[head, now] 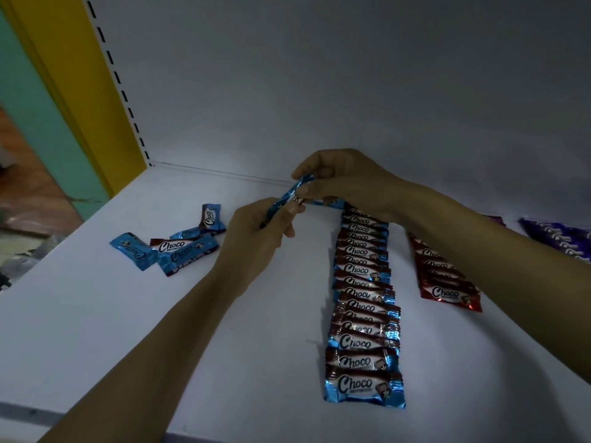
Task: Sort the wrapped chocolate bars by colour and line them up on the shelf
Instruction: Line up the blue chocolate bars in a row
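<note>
Wht shelf (96, 330) w/ yellow upright (105, 91)

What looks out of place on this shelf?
The loose blue bars at the left lie crooked and overlapping, apart from the neat blue row. They look unsorted. The left hand and right hand hold another, the held blue bar, above the shelf. The red row looks orderly.

Glossy foil-like wrappers on the blue chocolate bars (363, 302); smooth matt white shelf (256, 346).
</note>
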`<state>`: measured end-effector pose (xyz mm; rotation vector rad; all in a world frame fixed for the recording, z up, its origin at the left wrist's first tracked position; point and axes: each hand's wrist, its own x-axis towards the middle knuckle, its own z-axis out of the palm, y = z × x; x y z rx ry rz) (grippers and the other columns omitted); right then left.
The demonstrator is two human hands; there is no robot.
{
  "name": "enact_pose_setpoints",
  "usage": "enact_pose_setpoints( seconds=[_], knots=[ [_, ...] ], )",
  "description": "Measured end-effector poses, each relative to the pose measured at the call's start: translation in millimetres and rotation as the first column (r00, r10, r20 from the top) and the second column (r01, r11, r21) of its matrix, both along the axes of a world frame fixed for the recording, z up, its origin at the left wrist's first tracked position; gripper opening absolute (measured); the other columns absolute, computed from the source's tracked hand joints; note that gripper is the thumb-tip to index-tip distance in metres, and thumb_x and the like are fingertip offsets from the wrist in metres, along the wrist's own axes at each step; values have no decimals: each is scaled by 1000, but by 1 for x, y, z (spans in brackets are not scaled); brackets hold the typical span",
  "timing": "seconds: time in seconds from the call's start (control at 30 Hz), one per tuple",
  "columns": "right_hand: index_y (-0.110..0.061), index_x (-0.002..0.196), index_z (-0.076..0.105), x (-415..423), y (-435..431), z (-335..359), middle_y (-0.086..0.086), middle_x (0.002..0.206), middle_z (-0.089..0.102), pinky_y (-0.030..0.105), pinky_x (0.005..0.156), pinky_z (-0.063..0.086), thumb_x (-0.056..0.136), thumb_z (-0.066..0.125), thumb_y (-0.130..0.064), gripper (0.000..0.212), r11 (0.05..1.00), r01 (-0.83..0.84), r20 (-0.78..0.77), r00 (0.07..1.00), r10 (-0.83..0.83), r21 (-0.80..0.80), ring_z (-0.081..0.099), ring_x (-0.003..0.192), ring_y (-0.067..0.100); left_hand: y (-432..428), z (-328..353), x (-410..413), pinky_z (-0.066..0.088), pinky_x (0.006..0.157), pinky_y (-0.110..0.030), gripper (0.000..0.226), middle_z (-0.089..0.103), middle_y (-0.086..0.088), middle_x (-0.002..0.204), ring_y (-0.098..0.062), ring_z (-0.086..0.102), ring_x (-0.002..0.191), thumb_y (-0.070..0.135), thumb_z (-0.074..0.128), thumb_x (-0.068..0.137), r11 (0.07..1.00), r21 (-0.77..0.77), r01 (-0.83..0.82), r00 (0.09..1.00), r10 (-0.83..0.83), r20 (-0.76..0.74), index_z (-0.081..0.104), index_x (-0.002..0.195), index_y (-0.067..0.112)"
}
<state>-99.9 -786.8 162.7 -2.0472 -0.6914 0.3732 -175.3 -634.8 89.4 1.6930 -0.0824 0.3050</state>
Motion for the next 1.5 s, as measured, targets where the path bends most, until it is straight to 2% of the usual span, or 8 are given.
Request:
enact_pose_setpoints(
  seconds=[0.2, 0.3, 0.43, 0.57, 0.67, 0.97, 1.23, 1.5],
  knots=[
    [-9, 107, 62, 9, -1, -9, 6, 98, 71, 23, 74, 51, 89, 62, -12, 19, 872, 320, -410, 899, -156, 370, 65, 85, 11, 0, 1, -1, 43, 52, -9, 21, 66, 3, 80, 2, 58, 64, 6, 53, 95, 997, -66, -36, 999, 33, -34, 62, 99, 24],
    [-13, 111, 64, 26, -14, -10, 2, 98, 70, 15, 68, 47, 89, 62, -16, 22, 879, 412, -171, 909, -379, 241, 65, 74, 2, 1, -1, 1, 48, 58, -11, 23, 66, -4, 96, -8, 58, 80, 7, 52, 95, 992, -75, -101, 993, 96, -64, 57, 109, 24],
    [-13, 97, 65, 37, -20, -19, -1, 85, 67, 12, 66, 46, 77, 77, -17, 24, 937, 332, 258, 920, -296, -108, 60, 72, 4, 1, 0, 2, 46, 58, -11, 18, 64, -8, 98, -10, 54, 79, 12, 50, 97, 984, -125, -124, 991, 117, -64, 56, 111, 21],
    [-15, 89, 73, 41, -12, -22, -2, 88, 69, 5, 68, 44, 76, 78, -19, 15, 931, 189, 279, 955, -101, -312, 60, 74, 2, 0, 2, 1, 45, 64, -16, 15, 64, 4, 92, -8, 58, 82, 16, 47, 99, 978, -182, -106, 994, 97, -56, 56, 109, 23],
    [-13, 93, 75, 46, -7, -30, 0, 96, 71, 24, 83, 50, 76, 77, -21, 19, 893, 181, 323, 946, -43, -412, 64, 86, 12, 0, 2, 1, 47, 63, -16, 15, 64, 3, 91, -6, 58, 79, 16, 43, 100, 975, -193, -107, 994, 101, -43, 56, 107, 22],
    [-10, 88, 68, 40, -7, -45, 4, 92, 66, 22, 66, 38, 82, 70, -19, 12, 892, 278, 518, 853, -58, -358, 54, 77, 10, 3, 10, 3, 50, 72, -22, 44, 68, 0, 96, -7, 64, 85, 35, 21, 104, 862, -500, -83, 993, 32, -110, 62, 103, 20],
    [-9, 80, 70, -37, 37, -14, 2, 72, 71, 13, 56, 51, 83, 70, -31, 22, 997, 34, -109, 993, -41, -70, 66, 58, 4, 13, 15, 0, 51, 92, -33, 58, 69, -4, 100, -15, 64, 95, 49, 16, 102, 676, -735, -59, 997, 3, -78, 64, 110, 17],
    [-9, 91, 69, -34, 41, -19, -1, 75, 66, 14, 58, 49, 78, 74, -9, 14, 994, 106, -125, 987, -103, 23, 61, 62, 4, 10, 18, 1, 41, 106, -43, 59, 66, -2, 123, -14, 60, 116, 51, 10, 101, 760, -648, -54, 996, -4, -87, 60, 116, 24]
  ],
)
